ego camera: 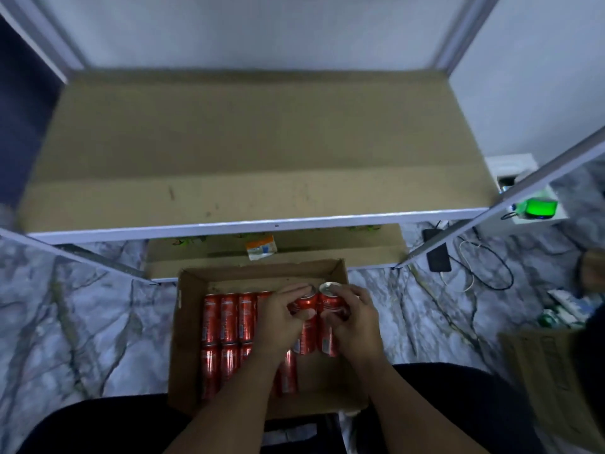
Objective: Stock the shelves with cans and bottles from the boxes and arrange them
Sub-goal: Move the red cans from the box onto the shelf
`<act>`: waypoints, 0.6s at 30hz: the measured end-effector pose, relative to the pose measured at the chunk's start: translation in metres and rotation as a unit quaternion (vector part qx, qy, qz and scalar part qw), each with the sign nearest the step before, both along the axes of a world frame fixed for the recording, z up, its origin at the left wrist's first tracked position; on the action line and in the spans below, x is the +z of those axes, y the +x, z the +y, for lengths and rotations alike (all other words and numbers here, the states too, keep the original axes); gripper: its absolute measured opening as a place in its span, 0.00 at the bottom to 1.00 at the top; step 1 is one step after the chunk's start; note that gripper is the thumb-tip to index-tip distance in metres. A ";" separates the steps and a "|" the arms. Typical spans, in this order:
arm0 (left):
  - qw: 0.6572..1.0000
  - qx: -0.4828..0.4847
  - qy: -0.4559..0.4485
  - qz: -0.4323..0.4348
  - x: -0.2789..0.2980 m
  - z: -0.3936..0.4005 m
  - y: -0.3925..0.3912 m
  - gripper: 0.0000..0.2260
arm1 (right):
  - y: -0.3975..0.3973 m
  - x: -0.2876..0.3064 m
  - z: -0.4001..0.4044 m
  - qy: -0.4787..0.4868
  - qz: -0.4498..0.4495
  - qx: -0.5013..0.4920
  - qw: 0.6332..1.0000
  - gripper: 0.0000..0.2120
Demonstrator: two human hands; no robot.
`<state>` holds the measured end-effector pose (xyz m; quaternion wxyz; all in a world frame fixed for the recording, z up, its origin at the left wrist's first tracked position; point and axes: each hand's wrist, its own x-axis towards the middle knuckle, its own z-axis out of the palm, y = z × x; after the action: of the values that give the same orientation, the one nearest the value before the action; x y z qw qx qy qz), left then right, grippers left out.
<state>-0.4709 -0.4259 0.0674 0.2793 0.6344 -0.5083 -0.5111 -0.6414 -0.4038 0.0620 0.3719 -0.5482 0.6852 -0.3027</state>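
Red cans [229, 319] are lying in the cardboard box [188, 322]; left hand [281, 317] and right hand [352, 317] are each gripping one can, fingers clamped.

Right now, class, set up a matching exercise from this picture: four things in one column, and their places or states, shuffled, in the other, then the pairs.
Things:
1. cardboard box
2. shelf board
3. green object
4. right hand

Places or states:
A. lined with brown cardboard, no cans on it
B. grips a red can by its side
C. on the floor, holding rows of red cans
D. far right, past the shelf post

Pairs: 1-C, 2-A, 3-D, 4-B
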 end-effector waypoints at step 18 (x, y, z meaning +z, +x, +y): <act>0.972 0.008 -0.227 0.062 0.481 -0.048 0.045 0.20 | 0.014 0.452 -0.078 -0.295 -0.098 0.068 0.948 0.24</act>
<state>-0.4257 -0.4743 0.5479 0.4510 0.5255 -0.5880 -0.4179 -0.6271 -0.4815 0.5141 0.2786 -0.6464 0.4861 -0.5180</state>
